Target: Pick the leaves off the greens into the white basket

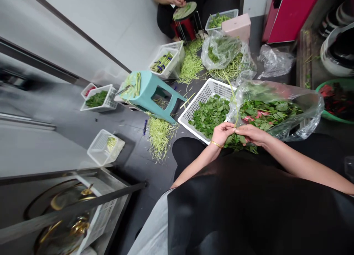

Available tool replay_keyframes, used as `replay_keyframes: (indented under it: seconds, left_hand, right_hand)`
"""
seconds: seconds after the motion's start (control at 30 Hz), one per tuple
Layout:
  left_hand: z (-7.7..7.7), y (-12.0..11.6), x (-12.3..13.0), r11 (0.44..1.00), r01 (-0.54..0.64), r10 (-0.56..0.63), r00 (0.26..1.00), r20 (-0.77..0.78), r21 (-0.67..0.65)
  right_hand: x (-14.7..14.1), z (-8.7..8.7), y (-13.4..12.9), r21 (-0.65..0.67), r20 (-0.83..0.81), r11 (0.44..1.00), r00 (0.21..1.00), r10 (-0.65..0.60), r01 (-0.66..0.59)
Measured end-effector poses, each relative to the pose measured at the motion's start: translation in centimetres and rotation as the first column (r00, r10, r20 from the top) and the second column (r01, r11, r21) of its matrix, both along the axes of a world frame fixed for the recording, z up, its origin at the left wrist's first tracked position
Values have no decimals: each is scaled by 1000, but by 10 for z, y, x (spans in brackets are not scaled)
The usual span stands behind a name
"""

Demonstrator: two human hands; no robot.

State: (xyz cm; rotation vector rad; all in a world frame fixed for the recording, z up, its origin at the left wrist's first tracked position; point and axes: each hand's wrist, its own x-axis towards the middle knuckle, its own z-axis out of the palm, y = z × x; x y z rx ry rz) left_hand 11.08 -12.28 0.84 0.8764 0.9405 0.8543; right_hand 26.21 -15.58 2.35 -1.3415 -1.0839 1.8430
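Close together over my lap, my left hand (222,133) and my right hand (253,134) pinch a leafy green stem (235,109). The pale stalk rises above my fingertips, and dark green leaves (240,143) hang beneath both hands. Just beyond my left hand is a white slotted basket (190,114) with loose green leaves (211,114) in it. An opened clear plastic bag (306,100) lies beyond my right hand, with leafy stems (276,111) and something pink-red inside. A gold bangle is on my left wrist.
A turquoise stool (146,87) holds stalks, with pale peelings (160,137) on the floor beside it. Another person's hand (179,1) is near a round stool (186,11) at the back. A green tub (339,114) stands right; a metal rack (116,196) is lower left.
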Motion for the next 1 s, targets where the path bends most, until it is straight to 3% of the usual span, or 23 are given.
replay_keyframes:
  seconds: [0.1, 0.17, 0.27, 0.33, 0.4, 0.47, 0.53, 0.6, 0.67, 0.73, 0.8, 0.87, 0.93, 1.0]
  left_hand:
    - [-5, 3, -5, 997, 45, -44, 999, 18, -63]
    - [-8, 7, -13, 989, 97, -95, 995, 18, -107]
    - [-10, 14, -34, 974, 186, -189, 982, -13, -129]
    - [-8, 17, -50, 969, 202, -206, 979, -12, -140]
    - [-5, 19, -66, 975, 168, -167, 986, 15, -145]
    - [-1, 19, -80, 985, 108, -103, 994, 42, -131]
    - [1, 20, -93, 993, 47, -41, 998, 55, -108]
    - [0, 21, -105, 996, -2, 7, 999, 52, -93]
    - [-4, 24, -116, 994, -45, 49, 998, 45, -96]
    - [-9, 28, -125, 990, -88, 93, 995, 46, -113]
    - [-13, 31, -130, 983, -137, 144, 988, 51, -119]
    - [-14, 35, -131, 979, -173, 179, 982, 51, -109]
    - [-15, 40, -131, 973, -215, 218, 975, 34, -80]
    - [-15, 44, -130, 964, -263, 264, 965, 3, -37]
  right_hand:
    - [3, -7, 3, 86, 155, 994, 987, 49, -63]
    - [5, -7, 12, 206, 329, 950, 931, 158, -235]
    - [3, 4, 36, 322, 550, 749, 758, 349, -579]
    - [-6, 15, 55, 330, 630, 625, 658, 413, -707]
    - [-21, 24, 73, 300, 655, 554, 589, 473, -777]
    - [-37, 29, 85, 264, 634, 522, 554, 540, -811]
    - [-49, 29, 90, 245, 589, 550, 574, 570, -798]
    - [-54, 22, 92, 228, 529, 676, 673, 518, -700]
    - [-54, 12, 97, 202, 470, 853, 811, 347, -482]
    - [-53, 3, 110, 215, 446, 955, 890, 89, -203]
    - [-56, -4, 130, 295, 484, 955, 867, -115, -38]
    - [-62, -8, 150, 378, 598, 923, 781, -182, -74]
    - [-70, -8, 159, 379, 703, 895, 703, -111, -237]
    - [-76, -9, 153, 293, 694, 860, 712, 109, -417]
